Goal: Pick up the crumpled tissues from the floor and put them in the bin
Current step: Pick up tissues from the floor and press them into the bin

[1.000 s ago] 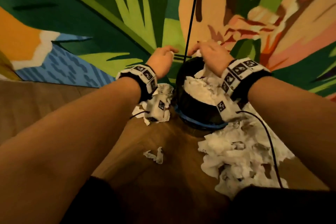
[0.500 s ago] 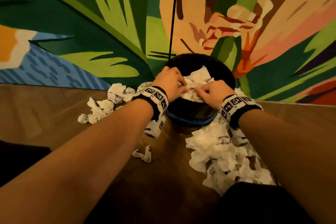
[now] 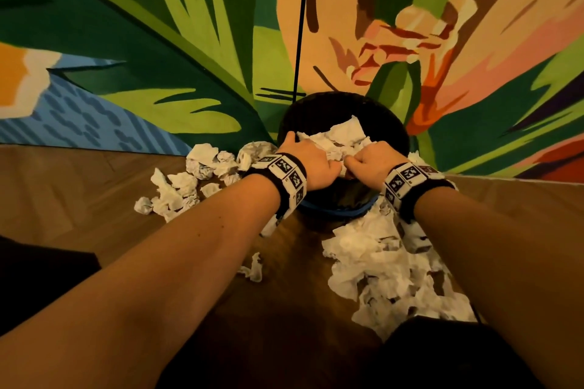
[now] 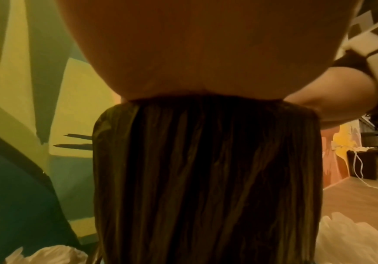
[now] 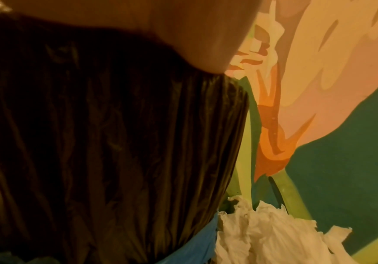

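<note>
White crumpled tissues fill the mouth of the bin, which is lined with a black bag and stands against the painted wall. Both hands lie on this heap: the left hand and the right hand meet knuckle to knuckle, fingers curled into the tissue. On the wooden floor a loose cluster of tissues lies left of the bin and a larger pile lies under the right forearm.
</note>
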`<state>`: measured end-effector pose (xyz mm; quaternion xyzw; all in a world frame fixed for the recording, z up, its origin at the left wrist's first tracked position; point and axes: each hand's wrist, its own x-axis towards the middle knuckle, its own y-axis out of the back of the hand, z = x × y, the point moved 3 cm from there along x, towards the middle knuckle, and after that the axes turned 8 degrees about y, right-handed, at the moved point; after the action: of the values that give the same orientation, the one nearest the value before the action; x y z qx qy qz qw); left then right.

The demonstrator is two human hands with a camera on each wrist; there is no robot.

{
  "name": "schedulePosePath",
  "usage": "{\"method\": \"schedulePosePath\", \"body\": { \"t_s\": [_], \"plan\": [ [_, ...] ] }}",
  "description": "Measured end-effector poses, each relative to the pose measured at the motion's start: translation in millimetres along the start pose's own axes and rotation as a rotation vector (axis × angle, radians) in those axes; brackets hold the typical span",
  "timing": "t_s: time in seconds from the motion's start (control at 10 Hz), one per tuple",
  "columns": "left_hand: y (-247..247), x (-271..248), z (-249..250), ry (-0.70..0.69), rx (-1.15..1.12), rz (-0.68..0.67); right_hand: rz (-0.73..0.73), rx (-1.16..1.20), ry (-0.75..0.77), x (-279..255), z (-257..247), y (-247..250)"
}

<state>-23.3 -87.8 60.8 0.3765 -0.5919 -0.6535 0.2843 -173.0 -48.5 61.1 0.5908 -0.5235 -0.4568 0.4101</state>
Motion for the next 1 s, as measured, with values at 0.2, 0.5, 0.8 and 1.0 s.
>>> {"method": "schedulePosePath", "body": {
  "t_s": [0.2, 0.5, 0.8, 1.0],
  "plan": [
    [30, -11, -17, -0.007, 0.024, 0.074, 0.207, 0.002, 0.204, -6, 1, 11],
    [47, -34, -101, 0.217, -0.567, 0.314, 0.436, 0.117, 0.374, -4, -79, 55],
    [-85, -79, -111, 0.394, -0.465, -0.214, 0.125, 0.303, 0.485, 7, -198, -31],
    [-196, -95, -90, 0.281, -0.259, -0.567, -0.183, 0.304, 0.211, 15, -149, -129]
  ]
}}
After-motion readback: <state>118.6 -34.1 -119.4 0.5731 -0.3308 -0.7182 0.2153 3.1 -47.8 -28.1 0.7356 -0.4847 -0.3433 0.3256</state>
